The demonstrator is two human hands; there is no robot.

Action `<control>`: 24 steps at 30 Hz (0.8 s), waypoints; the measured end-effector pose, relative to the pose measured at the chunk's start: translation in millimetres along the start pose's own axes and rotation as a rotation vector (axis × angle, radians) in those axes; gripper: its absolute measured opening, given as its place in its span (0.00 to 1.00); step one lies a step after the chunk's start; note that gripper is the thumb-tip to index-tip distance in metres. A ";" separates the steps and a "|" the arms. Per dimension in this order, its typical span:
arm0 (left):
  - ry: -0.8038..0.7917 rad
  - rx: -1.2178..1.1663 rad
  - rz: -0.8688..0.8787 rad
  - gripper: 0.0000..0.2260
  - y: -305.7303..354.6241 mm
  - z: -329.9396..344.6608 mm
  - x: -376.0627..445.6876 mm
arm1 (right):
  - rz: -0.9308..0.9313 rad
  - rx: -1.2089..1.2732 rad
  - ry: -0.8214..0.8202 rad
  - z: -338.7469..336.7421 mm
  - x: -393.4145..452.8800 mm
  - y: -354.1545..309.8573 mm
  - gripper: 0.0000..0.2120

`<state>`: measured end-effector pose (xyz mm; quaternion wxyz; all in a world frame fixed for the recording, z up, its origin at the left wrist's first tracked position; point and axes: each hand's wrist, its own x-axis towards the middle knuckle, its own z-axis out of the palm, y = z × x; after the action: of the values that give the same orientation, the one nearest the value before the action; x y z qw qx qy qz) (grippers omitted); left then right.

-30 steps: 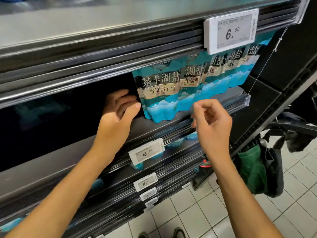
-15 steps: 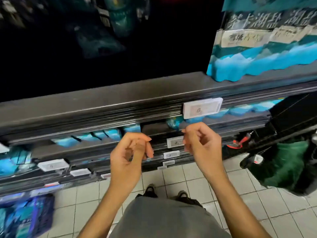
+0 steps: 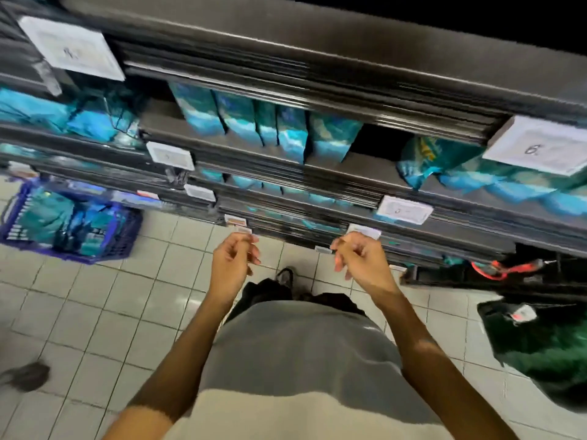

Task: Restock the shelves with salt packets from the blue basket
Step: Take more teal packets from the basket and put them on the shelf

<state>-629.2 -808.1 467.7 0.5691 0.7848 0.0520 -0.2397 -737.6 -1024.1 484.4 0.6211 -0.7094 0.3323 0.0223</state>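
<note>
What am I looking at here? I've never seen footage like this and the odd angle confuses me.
There is no machine here. A camera worn on a person's head looks forward and down, so you see their own arms and grey shirt from above. The left hand and the right hand hang in front of the body with loosely curled fingers and hold nothing. Ahead are dark store shelves with teal salt packets standing in rows and white price tags clipped to the edges. On the tiled floor to the left sits the blue basket, with more packets in it. A dark green bag lies to the right. The picture is blurred, so the print cannot be read.
</note>
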 end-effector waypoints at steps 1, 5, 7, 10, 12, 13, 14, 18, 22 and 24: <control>0.025 0.007 -0.028 0.12 -8.9 -4.2 -6.7 | 0.003 0.001 -0.010 2.0 0.9 1.6 0.13; 0.173 -0.021 -0.125 0.11 -38.6 -16.3 -37.1 | 0.032 -0.017 -0.050 10.6 -0.2 8.1 0.11; 0.254 -0.057 -0.140 0.11 -50.0 -19.3 -52.5 | 0.034 -0.038 -0.055 14.7 -0.1 14.3 0.10; 0.352 -0.141 -0.187 0.11 -63.3 -26.1 -75.4 | 0.016 -0.154 -0.145 23.6 4.1 21.9 0.08; 0.417 -0.182 -0.211 0.10 -71.6 -34.2 -90.4 | 0.014 -0.219 -0.227 34.8 8.6 22.6 0.08; 0.464 -0.196 -0.223 0.10 -76.1 -38.5 -97.5 | 0.009 -0.246 -0.270 42.4 11.0 21.2 0.08; 0.519 -0.210 -0.238 0.10 -80.4 -42.6 -104.3 | 0.003 -0.270 -0.312 50.5 13.3 18.9 0.09; 0.720 -0.297 -0.239 0.09 -94.4 -60.0 -125.5 | -0.040 -0.332 -0.444 90.9 22.5 3.9 0.10; 0.814 -0.336 -0.235 0.08 -109.9 -72.1 -147.3 | -0.078 -0.371 -0.551 138.9 29.7 -15.9 0.09; 0.879 -0.380 -0.276 0.09 -118.8 -76.8 -157.1 | -0.100 -0.395 -0.601 166.2 33.0 -24.7 0.08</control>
<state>-785.1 -666.3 451.2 0.5893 0.6798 0.4332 0.0546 -636.3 -889.6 453.3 0.5425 -0.7928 0.0889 0.2632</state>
